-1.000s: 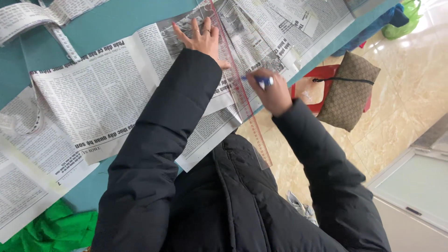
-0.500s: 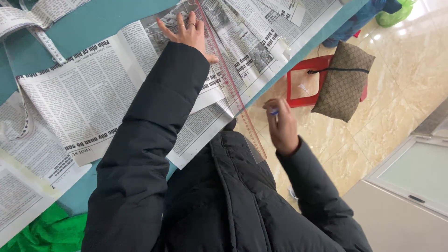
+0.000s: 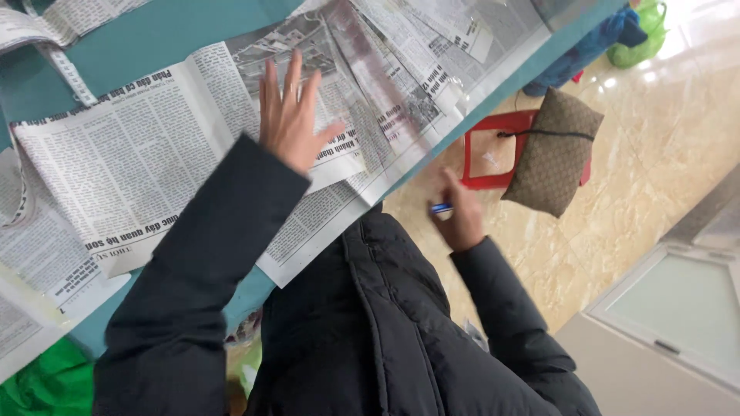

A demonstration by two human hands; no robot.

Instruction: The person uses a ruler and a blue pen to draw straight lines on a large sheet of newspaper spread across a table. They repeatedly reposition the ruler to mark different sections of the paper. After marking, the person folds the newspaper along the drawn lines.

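My left hand [image 3: 293, 115] lies flat with its fingers spread on sheets of newspaper [image 3: 131, 169] that cover a teal table [image 3: 154, 46]. Just right of that hand a long clear ruler [image 3: 378, 85] lies across the paper, blurred. My right hand [image 3: 460, 212] is off the table, beyond its edge and above the floor, closed around a blue pen [image 3: 441, 207]. Both arms are in black padded jacket sleeves.
A white measuring tape [image 3: 69, 69] curls over the table at the upper left. A brown patterned bag [image 3: 551, 154] rests on a red stool [image 3: 493, 154] beside the table. Green cloth [image 3: 38, 381] lies at the lower left, a white cabinet [image 3: 671, 308] at the lower right.
My right hand has pulled the pen back from the ruler's edge and off the table. My left hand has slid along the newspaper, fingers still spread.
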